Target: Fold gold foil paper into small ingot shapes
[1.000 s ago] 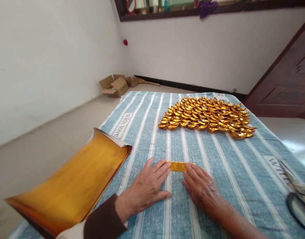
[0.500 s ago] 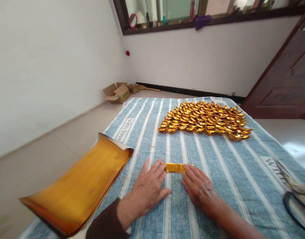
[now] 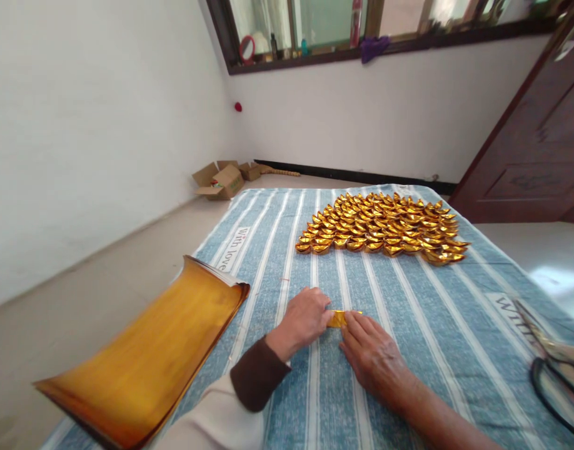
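Note:
A small folded strip of gold foil paper (image 3: 339,318) lies on the blue and white striped cloth (image 3: 409,312). My left hand (image 3: 306,320) has its fingers curled over the strip's left end and pinches it. My right hand (image 3: 374,356) lies flat with its fingertips on the strip's right end. To the left a curled stack of gold foil sheets (image 3: 146,362) rests at the cloth's edge. Farther off, many folded gold paper ingots (image 3: 385,228) lie in tight rows.
Black-handled scissors (image 3: 552,369) lie at the right edge. Open cardboard boxes (image 3: 221,179) sit on the floor by the far wall. A dark wooden door (image 3: 531,156) stands at the right, and a window sill with small items (image 3: 362,44) runs above.
My left hand has gone from lying flat to curling over the strip's left end, so less of the strip shows. The view has tilted up a little.

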`<state>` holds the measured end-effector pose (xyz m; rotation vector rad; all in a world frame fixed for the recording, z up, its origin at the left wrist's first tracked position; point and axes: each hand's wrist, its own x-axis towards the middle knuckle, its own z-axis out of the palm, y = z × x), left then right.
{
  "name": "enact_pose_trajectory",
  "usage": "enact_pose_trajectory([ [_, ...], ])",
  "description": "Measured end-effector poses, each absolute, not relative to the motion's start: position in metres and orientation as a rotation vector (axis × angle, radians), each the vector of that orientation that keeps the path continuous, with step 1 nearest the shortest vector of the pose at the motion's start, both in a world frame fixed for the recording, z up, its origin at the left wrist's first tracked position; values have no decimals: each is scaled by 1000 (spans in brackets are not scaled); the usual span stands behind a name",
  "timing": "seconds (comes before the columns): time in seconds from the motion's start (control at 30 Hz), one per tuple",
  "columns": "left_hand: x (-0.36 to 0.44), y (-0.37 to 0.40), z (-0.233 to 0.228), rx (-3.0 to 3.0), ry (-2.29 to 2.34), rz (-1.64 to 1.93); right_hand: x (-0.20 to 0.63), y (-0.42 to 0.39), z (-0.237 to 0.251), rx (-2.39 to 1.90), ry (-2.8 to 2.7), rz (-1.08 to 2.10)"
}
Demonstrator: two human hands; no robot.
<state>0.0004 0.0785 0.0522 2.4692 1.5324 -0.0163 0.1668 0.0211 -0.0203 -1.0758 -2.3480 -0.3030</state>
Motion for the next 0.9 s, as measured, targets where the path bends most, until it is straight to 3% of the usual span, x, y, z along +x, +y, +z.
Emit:
enact_pose_trajectory([
  [0.57, 1, 103, 52, 2045, 1336, -64, 170, 23, -11, -1038, -2211, 94],
  [0.73, -5, 94, 57, 1987, 1337, 123, 177, 35, -12, -1128, -1756, 434],
  [0.9, -8, 83, 64, 2261, 1152, 490, 182, 46, -8, -1189, -1389, 1062],
])
